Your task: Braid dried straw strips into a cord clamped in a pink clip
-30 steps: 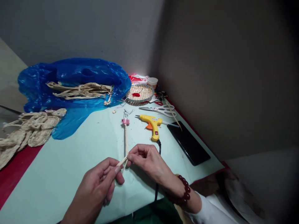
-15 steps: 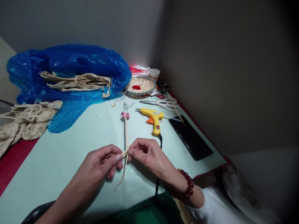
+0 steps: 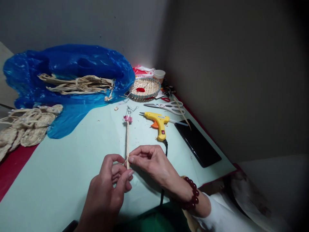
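Note:
A narrow pale braid of dried plant strips runs toward me from a pink binder clip on the table. My right hand pinches the near end of the braid between thumb and fingertips. Bent around that same end from the left, my left hand holds a strand with its fingertips; its thumb lies just below. The strand tips are mostly hidden by the fingers. Dark red beads circle my right wrist.
A yellow glue gun, white-handled scissors and a black phone lie to the right. Behind are a woven basket, a paper cup and a blue bag with dried strips. Woven slippers sit left.
My left hand has turned and its fingers have shifted around the braid's near end. The strand that hung toward me no longer shows. My right hand still pinches, slightly further left.

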A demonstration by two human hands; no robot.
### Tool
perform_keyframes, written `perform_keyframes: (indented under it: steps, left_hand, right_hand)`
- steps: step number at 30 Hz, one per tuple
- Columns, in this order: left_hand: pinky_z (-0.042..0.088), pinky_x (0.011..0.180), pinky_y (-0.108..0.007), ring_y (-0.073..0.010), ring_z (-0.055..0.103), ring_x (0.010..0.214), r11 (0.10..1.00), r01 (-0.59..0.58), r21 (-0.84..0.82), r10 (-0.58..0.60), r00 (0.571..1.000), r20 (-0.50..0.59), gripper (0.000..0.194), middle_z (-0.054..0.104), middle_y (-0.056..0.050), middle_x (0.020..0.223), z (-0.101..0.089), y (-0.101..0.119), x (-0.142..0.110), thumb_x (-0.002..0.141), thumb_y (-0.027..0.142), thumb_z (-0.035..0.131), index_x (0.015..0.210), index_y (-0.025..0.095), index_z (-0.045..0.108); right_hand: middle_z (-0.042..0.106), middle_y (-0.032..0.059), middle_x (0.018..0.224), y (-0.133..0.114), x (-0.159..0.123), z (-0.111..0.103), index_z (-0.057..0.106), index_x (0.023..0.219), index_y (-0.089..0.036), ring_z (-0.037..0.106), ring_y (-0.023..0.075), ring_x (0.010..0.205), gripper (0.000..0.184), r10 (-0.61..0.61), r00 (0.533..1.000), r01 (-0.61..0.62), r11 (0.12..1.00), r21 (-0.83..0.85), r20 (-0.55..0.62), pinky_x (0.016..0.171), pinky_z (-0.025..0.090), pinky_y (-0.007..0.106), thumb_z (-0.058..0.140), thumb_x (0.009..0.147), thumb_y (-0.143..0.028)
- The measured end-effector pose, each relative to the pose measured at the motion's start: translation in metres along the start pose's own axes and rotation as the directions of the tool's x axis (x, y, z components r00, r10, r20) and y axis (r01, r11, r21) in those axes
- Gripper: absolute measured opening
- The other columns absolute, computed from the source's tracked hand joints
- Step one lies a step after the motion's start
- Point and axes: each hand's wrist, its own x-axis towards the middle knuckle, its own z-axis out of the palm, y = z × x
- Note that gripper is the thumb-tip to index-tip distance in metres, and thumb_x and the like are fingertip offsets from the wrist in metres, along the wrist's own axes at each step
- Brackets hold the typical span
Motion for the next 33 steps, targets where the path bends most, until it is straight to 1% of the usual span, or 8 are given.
perform_keyframes:
  steps: [7, 14, 16, 18, 20, 26, 30, 33]
  left_hand:
    - [0.047, 0.055, -0.023, -0.0149, 0.061, 0.051, 0.999, 0.018, 0.035, -0.021, 0.996, 0.087, 0.023, 0.060, 0.010, 0.055, -0.001, 0.005, -0.001, 0.084, 0.042, 0.053, 0.094, 0.029, 0.037]
    - [0.041, 0.071, -0.027, -0.0170, 0.059, 0.075, 0.948, -0.044, 0.315, 0.046, 0.999, 0.003, 0.025, 0.066, 0.001, 0.085, -0.039, 0.007, 0.013, 0.084, 0.048, 0.051, 0.096, 0.026, 0.057]
    - [0.039, 0.057, -0.024, -0.0124, 0.052, 0.058, 0.993, 0.023, 0.117, -0.053, 0.963, 0.264, 0.028, 0.062, 0.003, 0.073, -0.040, 0.009, 0.027, 0.084, 0.047, 0.054, 0.101, 0.025, 0.056]
    - [0.029, 0.042, -0.020, -0.0064, 0.035, 0.041, 0.982, 0.165, -0.093, -0.094, 0.852, 0.515, 0.025, 0.057, 0.005, 0.063, -0.036, 0.009, 0.040, 0.083, 0.044, 0.057, 0.093, 0.021, 0.055]
    - [0.019, 0.037, -0.017, -0.0031, 0.026, 0.038, 0.947, 0.245, -0.205, -0.083, 0.809, 0.581, 0.023, 0.051, 0.008, 0.057, -0.030, 0.008, 0.050, 0.081, 0.041, 0.062, 0.083, 0.019, 0.053]
    - [0.018, 0.038, -0.015, -0.0012, 0.027, 0.036, 0.941, 0.225, -0.251, -0.058, 0.842, 0.537, 0.029, 0.040, 0.012, 0.048, -0.021, -0.001, 0.054, 0.078, 0.042, 0.065, 0.074, 0.018, 0.050]
    - [0.015, 0.037, -0.015, -0.0017, 0.023, 0.039, 0.924, 0.266, -0.274, -0.095, 0.855, 0.510, 0.034, 0.033, 0.013, 0.048, -0.015, -0.003, 0.050, 0.073, 0.045, 0.069, 0.069, 0.018, 0.050]
    - [0.013, 0.039, -0.015, -0.0022, 0.018, 0.043, 0.914, 0.289, -0.285, -0.128, 0.872, 0.473, 0.033, 0.029, 0.013, 0.051, -0.011, -0.002, 0.048, 0.073, 0.045, 0.069, 0.069, 0.017, 0.051]
  right_hand:
    - [0.059, -0.0028, 0.060, 0.001, 0.001, -0.004, 0.066, 0.076, -0.012, 0.051, 0.0080, 0.055, 0.005, -0.008, 0.998, 0.006, 1.000, 0.031, 0.061, 0.054, 0.037, 0.019, 0.062, 0.078, -0.015]
    - [0.063, 0.0014, 0.071, 0.002, 0.000, -0.005, 0.065, 0.078, -0.011, 0.053, 0.0099, 0.065, 0.007, -0.018, 0.998, 0.018, 1.000, -0.001, 0.060, 0.065, 0.040, 0.022, 0.064, 0.080, -0.017]
    - [0.063, 0.0008, 0.069, 0.004, 0.000, -0.006, 0.065, 0.079, -0.012, 0.053, 0.0097, 0.064, 0.007, -0.025, 0.997, 0.023, 1.000, 0.017, 0.078, 0.064, 0.039, 0.022, 0.064, 0.080, -0.019]
    - [0.062, 0.0003, 0.068, 0.006, 0.000, -0.007, 0.064, 0.080, -0.013, 0.054, 0.0103, 0.064, 0.007, -0.042, 0.995, 0.039, 0.999, 0.037, 0.094, 0.065, 0.040, 0.023, 0.063, 0.081, -0.019]
    - [0.062, 0.0008, 0.069, 0.007, 0.000, -0.007, 0.064, 0.082, -0.013, 0.054, 0.0112, 0.066, 0.008, -0.056, 0.995, 0.054, 0.998, 0.016, 0.087, 0.066, 0.040, 0.023, 0.062, 0.082, -0.021]
    - [0.059, 0.0003, 0.075, 0.011, -0.007, -0.009, 0.063, 0.086, -0.016, 0.050, 0.0114, 0.069, 0.012, -0.111, 0.993, 0.114, 0.948, -0.297, 0.027, 0.063, 0.038, 0.022, 0.055, 0.088, -0.025]
    - [0.057, -0.0034, 0.075, 0.014, -0.013, -0.011, 0.048, 0.113, -0.021, 0.051, 0.0122, 0.070, 0.025, -0.176, 0.984, 0.156, 0.922, -0.355, -0.025, 0.065, 0.040, 0.024, 0.054, 0.089, -0.023]
    - [0.058, -0.0046, 0.075, 0.012, -0.015, -0.013, 0.042, 0.115, -0.022, 0.052, 0.0122, 0.070, 0.029, -0.172, 0.985, 0.152, 0.899, -0.411, -0.012, 0.066, 0.040, 0.024, 0.054, 0.089, -0.020]
